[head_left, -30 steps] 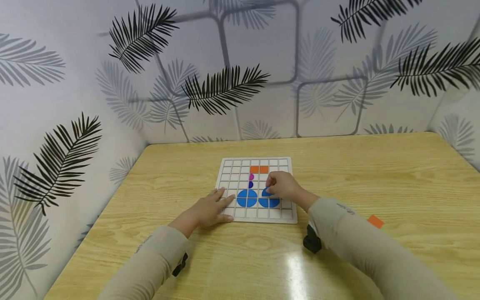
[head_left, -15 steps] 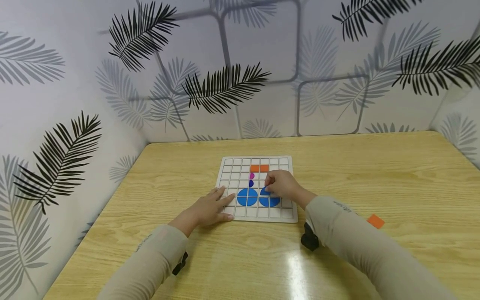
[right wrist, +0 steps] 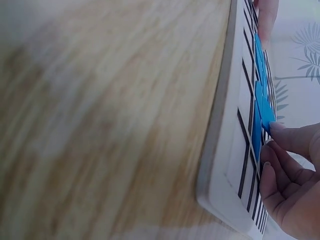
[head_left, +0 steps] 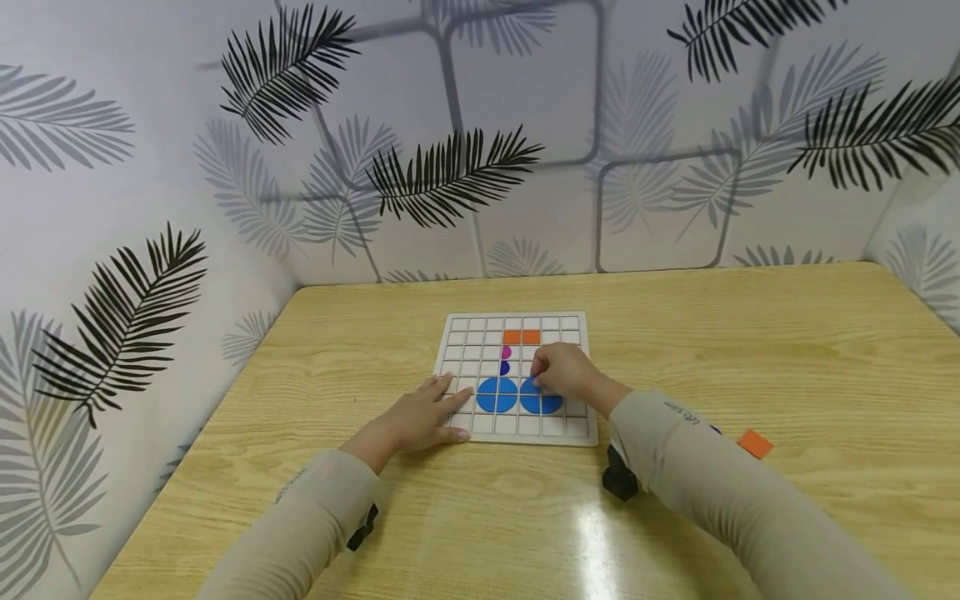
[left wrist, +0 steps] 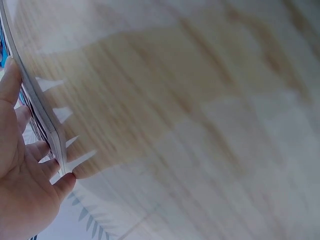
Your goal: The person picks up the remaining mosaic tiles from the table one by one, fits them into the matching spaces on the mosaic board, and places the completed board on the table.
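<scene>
A white grid board [head_left: 461, 342] lies on the table. Its cells hold two orange squares [head_left: 521, 337], a pink half-circle [head_left: 506, 353], a dark blue half-circle [head_left: 505, 367] and a full blue circle of quarter pieces [head_left: 497, 395]. My right hand [head_left: 567, 371] is over the second blue circle, pinching a blue quarter-circle piece [right wrist: 268, 116] that stands tilted off the board in the right wrist view. Part of that circle is hidden under the fingers. My left hand [head_left: 422, 417] rests with spread fingers on the board's left edge, its thumb at the front edge.
An orange square [head_left: 755, 444] lies on the wooden table [head_left: 675, 333] by my right sleeve, which mostly covers a purple piece [head_left: 716, 430]. A patterned wall [head_left: 525, 217] rises behind the table's back edge.
The blue quarter-circle piece in my right fingers has come slightly nearer the lower blue pieces. A bit of purple shows beside my right sleeve. My left hand has stayed in place.
</scene>
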{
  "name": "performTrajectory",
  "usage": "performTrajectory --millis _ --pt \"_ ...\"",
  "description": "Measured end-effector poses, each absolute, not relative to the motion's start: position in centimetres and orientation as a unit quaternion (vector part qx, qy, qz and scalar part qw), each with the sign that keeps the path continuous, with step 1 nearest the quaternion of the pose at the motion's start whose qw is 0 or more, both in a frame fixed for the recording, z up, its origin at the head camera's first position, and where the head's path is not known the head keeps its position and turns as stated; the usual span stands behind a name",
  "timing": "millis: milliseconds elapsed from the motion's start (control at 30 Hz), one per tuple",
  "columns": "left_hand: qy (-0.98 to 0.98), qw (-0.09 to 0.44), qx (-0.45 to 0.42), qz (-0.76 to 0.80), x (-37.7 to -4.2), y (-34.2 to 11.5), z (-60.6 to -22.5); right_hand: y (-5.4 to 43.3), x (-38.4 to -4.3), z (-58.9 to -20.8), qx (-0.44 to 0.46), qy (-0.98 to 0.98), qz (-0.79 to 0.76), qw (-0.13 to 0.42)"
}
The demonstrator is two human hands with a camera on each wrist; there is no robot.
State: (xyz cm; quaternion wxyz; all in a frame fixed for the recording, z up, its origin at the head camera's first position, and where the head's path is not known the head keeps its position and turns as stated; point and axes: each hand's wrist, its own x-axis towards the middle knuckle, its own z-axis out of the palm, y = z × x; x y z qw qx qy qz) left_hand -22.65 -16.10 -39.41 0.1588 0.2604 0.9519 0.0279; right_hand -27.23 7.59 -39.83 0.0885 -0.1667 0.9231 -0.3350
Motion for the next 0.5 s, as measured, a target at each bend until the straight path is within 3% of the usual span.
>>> performTrajectory --millis 500 --pt "0.951 0.158 0.265 0.029 -22.59 -16.09 -39.35 7.29 -27.02 -39.90 -0.173 0.933 -0.303 0.095"
